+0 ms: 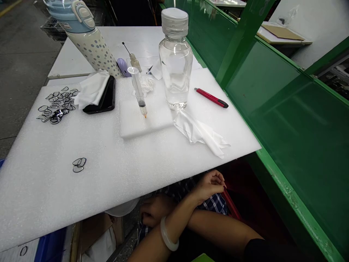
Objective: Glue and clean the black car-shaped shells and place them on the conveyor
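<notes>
My left hand and my right hand rest crossed below the near edge of a white foam sheet, over a plaid cloth. Both hold nothing, with fingers curled. A pale bangle circles my left wrist. On the sheet, a pile of thin black-edged rings lies at the left, and a few more rings lie nearer me. A syringe with an orange tip leans on a foam block. Beside it stands a clear plastic bottle.
A red utility knife, white wipes, a black phone and a dotted drink bottle sit on the table. A green panel partition runs along the right. A red-edged object stands beside my left hand.
</notes>
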Tool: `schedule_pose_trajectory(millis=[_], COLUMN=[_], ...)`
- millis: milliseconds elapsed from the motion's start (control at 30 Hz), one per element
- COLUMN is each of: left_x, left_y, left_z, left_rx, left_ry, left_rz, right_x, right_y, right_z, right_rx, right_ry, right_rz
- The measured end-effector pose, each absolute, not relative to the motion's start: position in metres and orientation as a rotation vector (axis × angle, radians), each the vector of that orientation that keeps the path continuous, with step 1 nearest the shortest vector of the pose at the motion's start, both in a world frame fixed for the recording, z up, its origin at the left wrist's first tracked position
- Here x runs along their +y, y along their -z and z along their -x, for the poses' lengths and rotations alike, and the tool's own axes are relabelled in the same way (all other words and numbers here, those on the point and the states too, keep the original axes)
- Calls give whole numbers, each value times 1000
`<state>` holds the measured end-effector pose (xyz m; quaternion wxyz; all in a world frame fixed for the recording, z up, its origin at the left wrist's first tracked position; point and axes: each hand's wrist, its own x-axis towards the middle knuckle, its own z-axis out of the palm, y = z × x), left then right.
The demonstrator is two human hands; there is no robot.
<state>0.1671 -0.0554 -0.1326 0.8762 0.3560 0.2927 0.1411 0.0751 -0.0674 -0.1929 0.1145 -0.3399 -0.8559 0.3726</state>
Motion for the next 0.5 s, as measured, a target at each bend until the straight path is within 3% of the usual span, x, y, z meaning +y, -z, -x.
schedule_pose_trajectory(millis=[500], left_x=[-57], left_y=[132], left_z=[-166], left_rx=[584], left_ry=[-268], left_rz=[-768], right_x=[-67], right_y=[193], right_z=[-75], right_rx=[-2475], right_ry=[-1091], right_rz=[969])
